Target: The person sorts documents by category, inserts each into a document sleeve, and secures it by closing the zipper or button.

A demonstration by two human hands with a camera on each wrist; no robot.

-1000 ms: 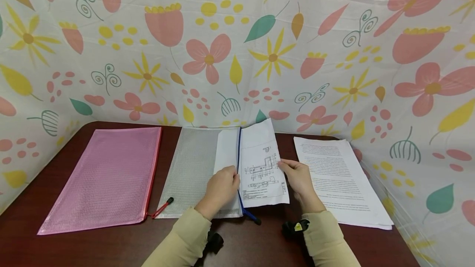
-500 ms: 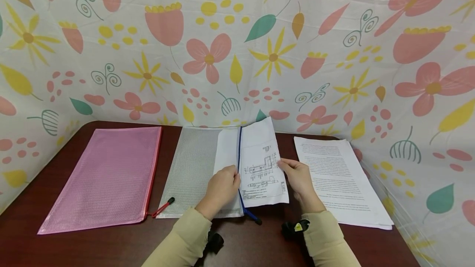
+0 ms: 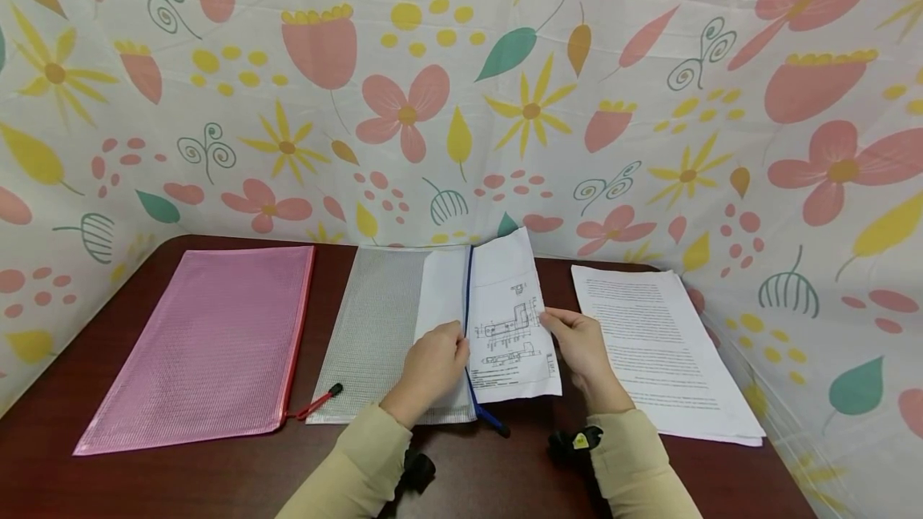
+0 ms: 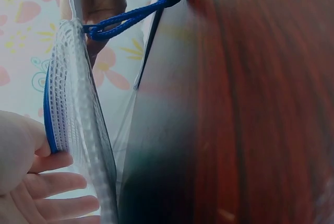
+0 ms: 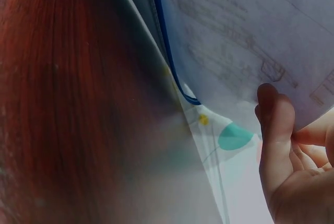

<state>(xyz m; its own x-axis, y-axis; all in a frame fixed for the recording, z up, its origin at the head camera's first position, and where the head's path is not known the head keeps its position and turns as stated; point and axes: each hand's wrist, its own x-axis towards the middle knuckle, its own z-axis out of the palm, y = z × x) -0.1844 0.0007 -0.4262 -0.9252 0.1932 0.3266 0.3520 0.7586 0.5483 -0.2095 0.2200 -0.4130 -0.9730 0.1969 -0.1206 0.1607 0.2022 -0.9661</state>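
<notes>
Nearest, the worktop [image 3: 476, 495] shows dark wood between two sleeves, the left [image 3: 353, 463] and the right [image 3: 638, 467]; its near edge lies outside the head view. Each wrist wears a black strap, left [image 3: 417, 472] and right [image 3: 574, 442]. Another stretch of wood runs in front of the pink pouch [image 3: 209, 351], widening toward the worktop's near left. Narrow strips part the pink pouch from the grey pouch [image 3: 368, 343], and the sheet of paper [image 3: 508, 335] from the stack of printed pages [image 3: 656, 359], which lies close along the right edge.

A red cord [image 3: 312, 405] reaches from the pink pouch's near right corner onto the grey pouch's near left corner. A blue cord [image 3: 489, 419] sticks out from the grey pouch's near right corner.

The left hand [image 3: 434, 360] pinches the grey pouch by its blue edge [image 3: 469, 287], thumb against forefinger, other fingers loosely spread in the left wrist view. The right hand [image 3: 582, 347] pinches the sheet by its right side. The sheet, bearing a drawing, lies between the hands, partly out past the blue edge; white paper also shows through the pouch behind the left hand.

The grey pouch reaches back almost to the worktop's far edge, and the sheet's far corner overlaps the flowered cloth [image 3: 404, 114] hanging behind.
</notes>
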